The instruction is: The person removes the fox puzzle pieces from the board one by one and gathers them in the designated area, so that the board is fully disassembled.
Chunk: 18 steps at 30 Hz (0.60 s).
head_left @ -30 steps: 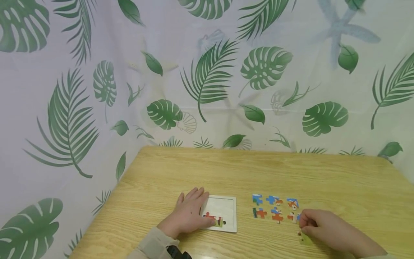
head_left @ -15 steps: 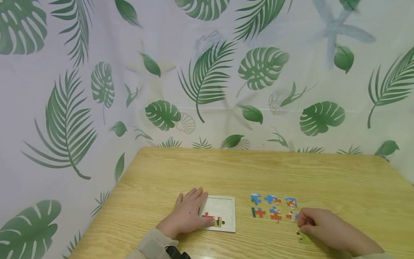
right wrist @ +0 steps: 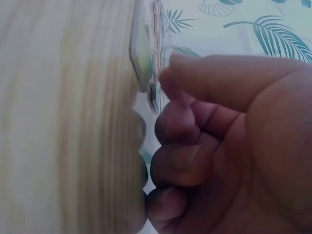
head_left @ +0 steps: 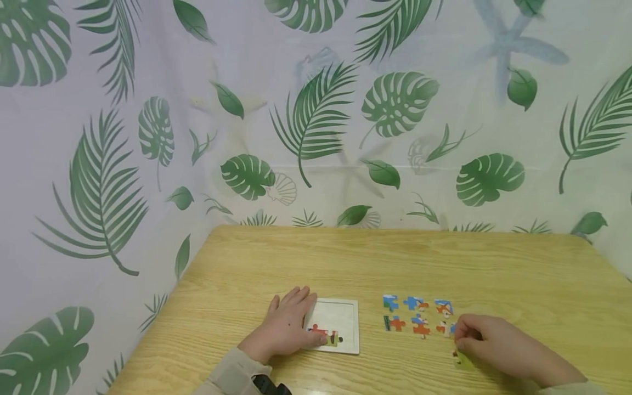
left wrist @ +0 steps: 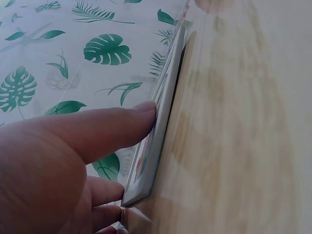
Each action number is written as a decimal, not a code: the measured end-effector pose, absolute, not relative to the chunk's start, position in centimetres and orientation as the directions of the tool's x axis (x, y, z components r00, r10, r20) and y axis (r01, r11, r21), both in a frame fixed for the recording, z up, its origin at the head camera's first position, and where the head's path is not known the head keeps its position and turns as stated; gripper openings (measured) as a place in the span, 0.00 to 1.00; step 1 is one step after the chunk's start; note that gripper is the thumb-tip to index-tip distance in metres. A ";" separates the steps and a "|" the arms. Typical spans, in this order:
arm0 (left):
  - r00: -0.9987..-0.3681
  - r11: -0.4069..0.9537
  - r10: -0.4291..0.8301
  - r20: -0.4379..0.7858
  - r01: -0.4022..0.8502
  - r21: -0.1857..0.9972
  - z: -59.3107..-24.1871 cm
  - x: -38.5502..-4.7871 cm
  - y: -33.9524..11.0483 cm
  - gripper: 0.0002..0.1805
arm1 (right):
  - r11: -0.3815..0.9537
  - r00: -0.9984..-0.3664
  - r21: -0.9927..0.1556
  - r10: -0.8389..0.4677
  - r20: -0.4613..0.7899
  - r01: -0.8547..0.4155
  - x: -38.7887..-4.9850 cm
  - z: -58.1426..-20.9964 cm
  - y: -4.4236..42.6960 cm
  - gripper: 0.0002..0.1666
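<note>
My left hand (head_left: 288, 329) rests over the left side of a white puzzle tray (head_left: 350, 315), fingers stretched along its edge. Its straight thumb (left wrist: 117, 126) presses over joined red and green jigsaw pieces (head_left: 321, 331) inside. On the right, my right hand (head_left: 486, 343) is low at the table with curled fingers, thumb tip close to the index finger. A green jigsaw piece (head_left: 463, 359) lies just below that thumb. In the right wrist view nothing shows clearly between the fingertips; whether they pinch a piece is hidden.
Several blue and red jigsaw pieces (head_left: 421, 326) lie in two rows between the tray and my right hand. A wooden table (head_left: 296, 252) carries everything. Behind it hangs a leaf-patterned cloth (head_left: 316, 203). A dark band (head_left: 269, 385) is on my left wrist.
The head view has shifted slightly. Both hands, the tray and the pieces keep nearly the same places.
</note>
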<state>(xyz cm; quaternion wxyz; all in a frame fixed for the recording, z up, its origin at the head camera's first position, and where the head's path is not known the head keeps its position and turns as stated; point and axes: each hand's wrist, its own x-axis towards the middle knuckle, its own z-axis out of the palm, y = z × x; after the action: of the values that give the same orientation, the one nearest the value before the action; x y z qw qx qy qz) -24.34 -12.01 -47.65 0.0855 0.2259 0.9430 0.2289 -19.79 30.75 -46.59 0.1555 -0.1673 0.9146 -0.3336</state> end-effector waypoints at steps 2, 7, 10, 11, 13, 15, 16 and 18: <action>-0.882 0.788 0.468 -0.063 0.384 0.480 -47.6 -24.3 -12.0 0.52 | 0.713 -0.897 -0.674 -0.406 -0.174 -0.192 -19.7 -46.5 30.7 0.08; -0.873 0.776 0.481 -0.079 0.382 0.503 -47.5 -24.4 -12.3 0.54 | 0.701 -0.900 -0.691 -0.398 -0.176 -0.175 -19.7 -46.2 30.5 0.09; -0.867 0.766 0.490 -0.090 0.379 0.520 -47.5 -24.5 -12.5 0.55 | 0.690 -0.898 -0.702 -0.404 -0.174 -0.175 -19.6 -46.1 30.4 0.10; -0.865 0.763 0.493 -0.093 0.378 0.524 -47.4 -24.5 -12.5 0.56 | 0.684 -0.897 -0.708 -0.409 -0.171 -0.177 -19.6 -46.0 30.3 0.10; -0.860 0.758 0.501 -0.094 0.384 0.528 -47.4 -24.6 -12.6 0.55 | 0.673 -0.893 -0.715 -0.421 -0.163 -0.187 -19.6 -45.9 30.2 0.11; -0.856 0.755 0.508 -0.095 0.388 0.529 -47.3 -24.6 -12.7 0.55 | 0.668 -0.890 -0.717 -0.430 -0.155 -0.198 -19.7 -45.8 29.9 0.11; -0.855 0.754 0.510 -0.096 0.391 0.528 -47.3 -24.6 -12.8 0.55 | 0.668 -0.889 -0.715 -0.434 -0.148 -0.207 -19.7 -45.7 29.8 0.11; -0.854 0.756 0.512 -0.097 0.394 0.522 -47.3 -24.6 -12.9 0.55 | 0.664 -0.886 -0.716 -0.441 -0.142 -0.216 -19.7 -45.5 29.4 0.11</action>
<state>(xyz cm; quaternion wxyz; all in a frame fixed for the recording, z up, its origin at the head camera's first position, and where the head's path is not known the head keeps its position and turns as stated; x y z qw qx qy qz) -24.58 -12.91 -47.26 0.1179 0.2436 0.9296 0.2501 -19.73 29.44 -45.53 0.1537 -0.1826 0.8990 -0.3672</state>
